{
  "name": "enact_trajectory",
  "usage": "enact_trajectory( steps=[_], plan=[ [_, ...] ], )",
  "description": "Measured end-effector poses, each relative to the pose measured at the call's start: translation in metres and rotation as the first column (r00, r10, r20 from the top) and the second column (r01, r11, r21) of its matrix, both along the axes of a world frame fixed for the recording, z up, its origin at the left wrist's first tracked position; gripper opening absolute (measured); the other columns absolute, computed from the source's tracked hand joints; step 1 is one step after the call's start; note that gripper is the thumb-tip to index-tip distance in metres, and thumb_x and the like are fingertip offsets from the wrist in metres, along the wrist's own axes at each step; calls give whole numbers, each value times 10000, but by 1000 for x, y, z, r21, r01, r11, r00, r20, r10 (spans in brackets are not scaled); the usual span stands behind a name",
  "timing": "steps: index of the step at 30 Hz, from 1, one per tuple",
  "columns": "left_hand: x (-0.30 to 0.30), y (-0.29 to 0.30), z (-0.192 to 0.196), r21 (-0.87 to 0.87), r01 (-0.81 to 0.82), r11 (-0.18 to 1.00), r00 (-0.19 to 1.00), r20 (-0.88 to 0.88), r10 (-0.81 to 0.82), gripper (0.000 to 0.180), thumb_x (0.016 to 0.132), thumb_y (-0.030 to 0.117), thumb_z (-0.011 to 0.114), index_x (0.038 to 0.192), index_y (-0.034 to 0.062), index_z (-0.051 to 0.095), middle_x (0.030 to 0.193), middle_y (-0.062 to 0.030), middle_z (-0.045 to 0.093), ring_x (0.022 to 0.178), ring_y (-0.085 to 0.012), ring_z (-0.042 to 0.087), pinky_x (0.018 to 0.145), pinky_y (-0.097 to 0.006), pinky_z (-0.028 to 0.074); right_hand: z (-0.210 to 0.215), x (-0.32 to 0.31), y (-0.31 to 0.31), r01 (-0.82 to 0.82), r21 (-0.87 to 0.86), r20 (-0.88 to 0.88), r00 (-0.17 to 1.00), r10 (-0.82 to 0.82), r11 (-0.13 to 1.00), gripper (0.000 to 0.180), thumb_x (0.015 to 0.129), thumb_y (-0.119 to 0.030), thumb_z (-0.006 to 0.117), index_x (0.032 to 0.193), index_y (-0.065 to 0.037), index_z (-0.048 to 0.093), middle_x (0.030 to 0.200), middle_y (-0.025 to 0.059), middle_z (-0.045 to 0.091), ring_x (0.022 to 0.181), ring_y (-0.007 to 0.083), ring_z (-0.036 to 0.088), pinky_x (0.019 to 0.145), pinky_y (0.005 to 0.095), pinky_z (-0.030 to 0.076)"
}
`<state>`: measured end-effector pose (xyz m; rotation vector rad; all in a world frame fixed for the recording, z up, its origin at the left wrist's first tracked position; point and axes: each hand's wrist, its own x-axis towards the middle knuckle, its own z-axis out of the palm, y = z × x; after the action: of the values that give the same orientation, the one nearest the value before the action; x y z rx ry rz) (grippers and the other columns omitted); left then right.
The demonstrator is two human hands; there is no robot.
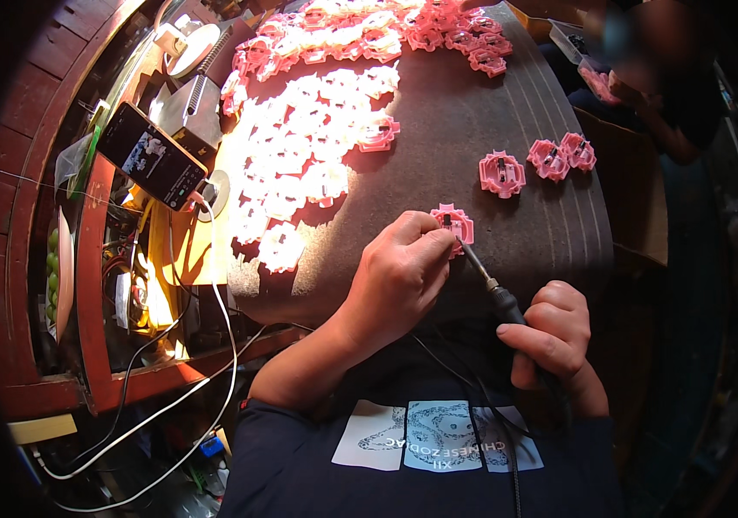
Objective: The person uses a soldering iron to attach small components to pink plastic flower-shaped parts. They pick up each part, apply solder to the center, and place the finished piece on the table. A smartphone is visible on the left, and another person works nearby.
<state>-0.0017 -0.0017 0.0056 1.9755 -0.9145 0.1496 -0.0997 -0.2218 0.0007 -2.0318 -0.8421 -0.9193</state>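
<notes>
Pink plastic part [463, 228], one: roundish, notched rim, raised inner walls, small dark piece inside; located at the fingertips of the left hand [399, 266], thumb and forefinger pinching its left side. Soldering iron [506, 304], one: dark handle, fingers of the right hand [554, 331] curled around it, metal tip at the part's near edge. Similar parts [503, 174], three: beyond the left fingertips, rightward.

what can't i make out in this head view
In the head view:
Held pink part: left edge, covered by the left hand.
Soldering iron: part of its handle, hidden by the right hand.
Sunlit pink parts: fine detail, lost in glare.
Phone: screen text, too small.
Co-worker: upper right, blurred.
</notes>
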Motion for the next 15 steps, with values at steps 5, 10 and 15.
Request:
enact_trajectory(
  steps=[5,10,15],
  plan=[
    [-1,0,0,-1,-2,1000,1000,-8,2,236,869,-78,738,1089,7,736,1066,-142,675,880,-293,710,766,-370,574,-1,-1,0,7,-15,0,1000,-7,1000,177,943,-233,670,985,-71,731,610,-30,403,505,142,401,491,319,282],
    [0,-1,1,-3,4,1000,1000,5,-4,239,869,-80,736,1092,6,739,1061,-139,673,879,-294,709,766,-371,574,0,-2,-5,20,15,20,1000,-20,1000,243,1000,-294,665,1039,-62,724,645,-11,444,532,160,436,493,317,310],
    [0,0,-1,-3,-6,1000,1000,14,6,244,869,-80,738,1096,8,741,1058,-139,674,884,-294,712,766,-374,576,0,-2,-1,128,81,19,991,-130,988,220,947,-139,704,1139,-31,706,759,48,547,597,196,519,511,332,411]
  ],
)
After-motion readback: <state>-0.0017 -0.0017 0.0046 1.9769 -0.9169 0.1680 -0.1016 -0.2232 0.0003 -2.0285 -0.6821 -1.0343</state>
